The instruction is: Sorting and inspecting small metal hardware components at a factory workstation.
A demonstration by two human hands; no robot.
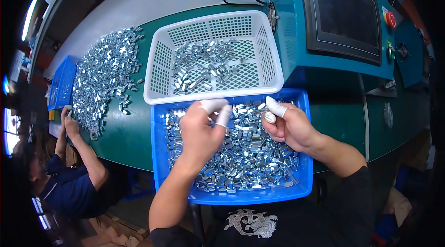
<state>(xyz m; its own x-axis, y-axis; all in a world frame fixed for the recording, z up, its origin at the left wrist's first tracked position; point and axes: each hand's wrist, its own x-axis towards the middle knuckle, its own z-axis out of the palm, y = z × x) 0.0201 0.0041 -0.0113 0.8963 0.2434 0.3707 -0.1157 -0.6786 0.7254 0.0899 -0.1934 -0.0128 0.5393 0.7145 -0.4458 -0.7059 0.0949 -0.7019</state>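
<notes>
My left hand (202, 128) is above the blue bin (160, 166), with white finger covers on its thumb and forefinger. Those fingertips come together in a pinch, and whatever lies between them is hidden. Facing it over the bin's right side, my right hand (294, 128) has curled fingers, also with white covers at the tips. I cannot make out what it pinches. Under both hands, short shiny metal pieces (250, 154) with flat sides fill the bin. Just beyond stands a white perforated basket (160, 66), holding a looser layer of similar metal pieces (204, 64).
A large heap of metal pieces (104, 73) covers the green table (125, 140) at left, beside a smaller blue basket (62, 84). A co-worker's hands (69, 124) are at its near edge. At right stands a teal machine (289, 29) with a dark screen (345, 17).
</notes>
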